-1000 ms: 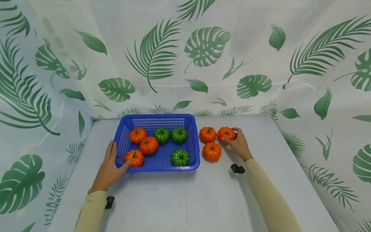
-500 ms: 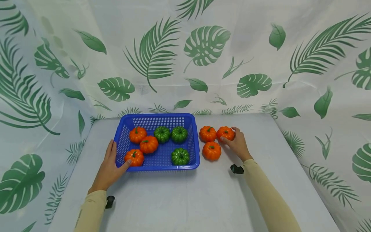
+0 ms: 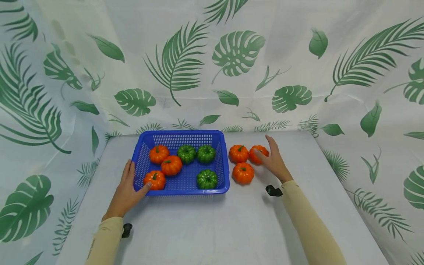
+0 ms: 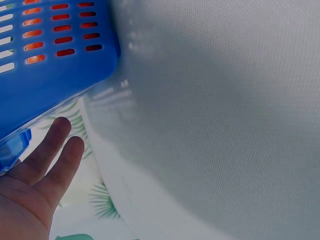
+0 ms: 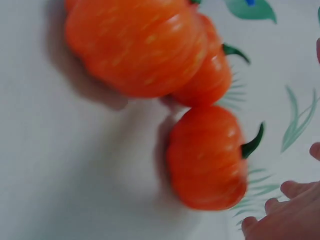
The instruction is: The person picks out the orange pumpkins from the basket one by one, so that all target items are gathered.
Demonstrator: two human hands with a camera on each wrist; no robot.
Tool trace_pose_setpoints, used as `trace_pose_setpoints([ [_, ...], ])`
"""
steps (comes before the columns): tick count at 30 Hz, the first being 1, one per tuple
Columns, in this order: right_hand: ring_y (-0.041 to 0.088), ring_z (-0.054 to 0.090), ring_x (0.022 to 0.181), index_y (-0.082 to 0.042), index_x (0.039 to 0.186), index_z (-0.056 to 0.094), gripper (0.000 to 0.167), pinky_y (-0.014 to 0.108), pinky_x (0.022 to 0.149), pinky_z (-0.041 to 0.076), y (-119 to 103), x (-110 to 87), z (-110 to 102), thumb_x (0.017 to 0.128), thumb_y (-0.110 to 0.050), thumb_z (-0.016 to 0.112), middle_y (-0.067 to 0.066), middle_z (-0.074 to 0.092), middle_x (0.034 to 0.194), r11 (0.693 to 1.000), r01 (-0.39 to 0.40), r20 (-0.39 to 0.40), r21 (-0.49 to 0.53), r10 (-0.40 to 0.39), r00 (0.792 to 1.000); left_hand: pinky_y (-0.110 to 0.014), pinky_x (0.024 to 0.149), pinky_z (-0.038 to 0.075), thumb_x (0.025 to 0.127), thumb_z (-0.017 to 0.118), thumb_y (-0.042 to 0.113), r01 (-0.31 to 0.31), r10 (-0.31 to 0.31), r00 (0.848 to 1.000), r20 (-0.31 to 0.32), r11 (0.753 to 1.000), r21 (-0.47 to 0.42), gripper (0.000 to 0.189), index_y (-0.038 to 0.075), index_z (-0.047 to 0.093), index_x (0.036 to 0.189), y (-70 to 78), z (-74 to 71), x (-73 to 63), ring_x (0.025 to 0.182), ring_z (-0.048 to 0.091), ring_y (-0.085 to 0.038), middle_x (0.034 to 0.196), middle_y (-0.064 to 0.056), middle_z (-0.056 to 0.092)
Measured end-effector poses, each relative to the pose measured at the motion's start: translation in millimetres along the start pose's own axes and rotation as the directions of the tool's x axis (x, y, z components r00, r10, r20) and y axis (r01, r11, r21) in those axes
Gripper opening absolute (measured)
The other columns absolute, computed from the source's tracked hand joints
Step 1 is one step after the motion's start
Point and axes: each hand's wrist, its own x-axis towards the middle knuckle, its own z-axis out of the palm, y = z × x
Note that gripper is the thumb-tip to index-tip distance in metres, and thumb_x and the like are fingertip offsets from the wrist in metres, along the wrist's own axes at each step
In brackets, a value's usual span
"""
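Observation:
My left hand (image 3: pixel 124 197) rests at the front left corner of a blue plastic basket (image 3: pixel 185 192), its thumb over the rim and its straight fingers along the outside. In the left wrist view, two extended fingers (image 4: pixel 62 165) show below the basket's wall (image 4: pixel 55 75). Beside the basket's right side, my right hand (image 3: pixel 274 162) is just over an orange toy pumpkin (image 3: pixel 256 156), fingers spread and partly covering it. Two more orange pumpkins (image 3: pixel 238 153) sit close by, one in front (image 3: pixel 243 173). In the right wrist view the fingers (image 5: pixel 295 190) are apart from the nearest pumpkin (image 5: pixel 207 160).
Inside the basket lie several toy pumpkins, orange ones on the left (image 3: pixel 171 165) and green ones at the back (image 3: pixel 186 154) and front right (image 3: pixel 207 179). A white table (image 3: pixel 212 232) carries everything. A leaf-patterned curtain (image 3: pixel 192 114) hangs behind and at both sides.
My right hand has let go of the back right orange pumpkin and lifted slightly, its fingers spreading. That pumpkin now sits by the other two. The left hand and basket have stayed put.

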Motion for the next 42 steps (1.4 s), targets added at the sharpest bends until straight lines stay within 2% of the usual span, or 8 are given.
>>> trace_pose_setpoints([
  [7, 0.043, 0.012, 0.162, -0.018, 0.174, 0.011, 0.095, 0.074, 0.122, 0.016, -31.8, 3.8, 2.8, 0.104, -0.051, 0.065, 0.014, 0.009, 0.179, 0.997, 0.070, 0.028, 0.017, -0.071, 0.997, -0.072, 0.119, 0.024, 0.101, 0.067, 0.050, -0.013, 0.013, 1.000, -0.002, 1.000, -0.006, 0.110, 0.004, -0.005, 0.171, 0.6, -0.7, 0.4, 0.157, 0.016, -0.055, 0.179, -0.014, -0.011],
  [16, 0.042, 0.029, 0.157, -0.017, 0.172, 0.025, 0.082, 0.062, 0.126, 0.024, -66.4, 6.9, 16.8, 0.105, -0.042, 0.065, 0.014, 0.024, 0.175, 0.986, 0.155, 0.060, 0.067, -0.159, 0.985, -0.071, 0.119, 0.024, 0.101, 0.066, 0.052, -0.015, 0.015, 1.000, -0.001, 1.000, -0.002, 0.110, 0.004, -0.004, 0.171, -0.8, -0.3, 0.3, 0.157, 0.016, -0.054, 0.179, -0.014, -0.011],
  [25, 0.043, 0.043, 0.149, -0.025, 0.172, 0.028, 0.079, 0.067, 0.117, 0.037, -98.4, 5.8, 30.9, 0.105, -0.044, 0.066, 0.007, 0.026, 0.175, 0.977, 0.159, 0.143, 0.146, -0.180, 0.973, -0.071, 0.119, 0.024, 0.101, 0.067, 0.051, -0.013, 0.013, 1.000, -0.007, 1.000, -0.001, 0.110, 0.004, -0.003, 0.171, -1.1, -0.3, -0.1, 0.157, 0.016, -0.054, 0.179, -0.015, -0.010],
  [32, 0.041, 0.048, 0.147, -0.025, 0.171, 0.029, 0.076, 0.064, 0.115, 0.043, -119.1, 7.2, 46.0, 0.106, -0.038, 0.067, 0.004, 0.028, 0.174, 0.953, 0.227, 0.199, 0.199, -0.266, 0.943, -0.071, 0.119, 0.024, 0.101, 0.068, 0.049, -0.018, 0.018, 1.000, -0.014, 1.000, -0.009, 0.109, 0.003, -0.002, 0.171, -1.3, 0.0, 0.3, 0.158, 0.016, -0.053, 0.179, -0.015, -0.009],
  [35, 0.041, 0.049, 0.145, -0.027, 0.171, 0.030, 0.076, 0.065, 0.111, 0.047, -127.4, 7.4, 52.7, 0.106, -0.039, 0.067, 0.004, 0.029, 0.173, 0.948, 0.234, 0.226, 0.215, -0.281, 0.933, -0.071, 0.119, 0.024, 0.101, 0.068, 0.050, -0.021, 0.021, 1.000, -0.015, 1.000, -0.010, 0.109, 0.003, -0.002, 0.171, -1.6, 0.5, 0.5, 0.158, 0.016, -0.053, 0.179, -0.015, -0.009],
  [42, 0.039, 0.053, 0.142, -0.025, 0.171, 0.029, 0.078, 0.061, 0.111, 0.048, -139.1, 10.3, 69.9, 0.105, -0.041, 0.068, 0.010, 0.032, 0.171, 0.946, 0.250, 0.279, 0.208, -0.302, 0.911, -0.071, 0.119, 0.024, 0.101, 0.068, 0.049, -0.023, 0.023, 1.000, -0.017, 1.000, -0.013, 0.109, 0.003, -0.002, 0.171, -1.3, 0.4, 0.8, 0.157, 0.017, -0.054, 0.179, -0.014, -0.009],
])
